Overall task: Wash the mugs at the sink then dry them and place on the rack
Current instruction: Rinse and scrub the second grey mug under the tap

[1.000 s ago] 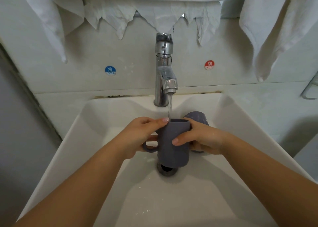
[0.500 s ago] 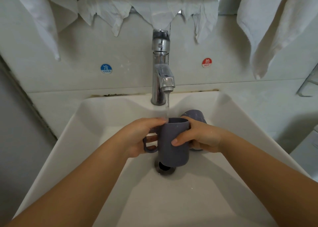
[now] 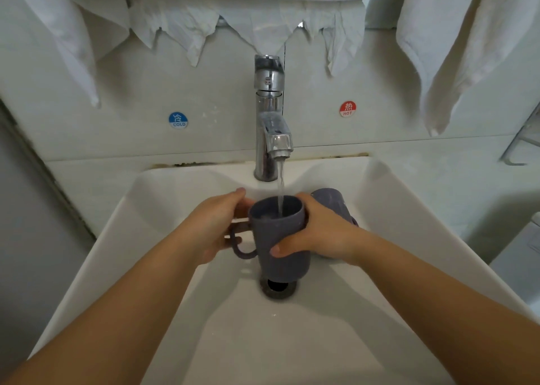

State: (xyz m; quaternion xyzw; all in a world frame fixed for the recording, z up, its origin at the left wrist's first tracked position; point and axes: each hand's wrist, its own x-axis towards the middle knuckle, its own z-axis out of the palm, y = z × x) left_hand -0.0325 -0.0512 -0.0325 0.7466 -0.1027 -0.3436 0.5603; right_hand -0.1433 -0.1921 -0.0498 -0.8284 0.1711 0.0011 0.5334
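Fingers of the left hand [image 3: 214, 224] curl around the handle side of the grey mug [image 3: 279, 235], and the right hand [image 3: 315, 232] wraps the mug's right wall, thumb across the near face. The mug is held upright above the drain [image 3: 277, 288] in the sink [image 3: 146, 238], and the stream from the faucet [image 3: 270, 121] falls straight into its mouth. A second mug [image 3: 333, 200] lies just behind the right hand, on the far right of the basin. Likely risks are wet walls slipping in the grasp as the mug fills and grows heavy, or overflow splashing out. Most of the second mug is hidden by the right hand, the water level inside is hard to read, and the metal rack [image 3: 523, 148] is cut off at the right edge.
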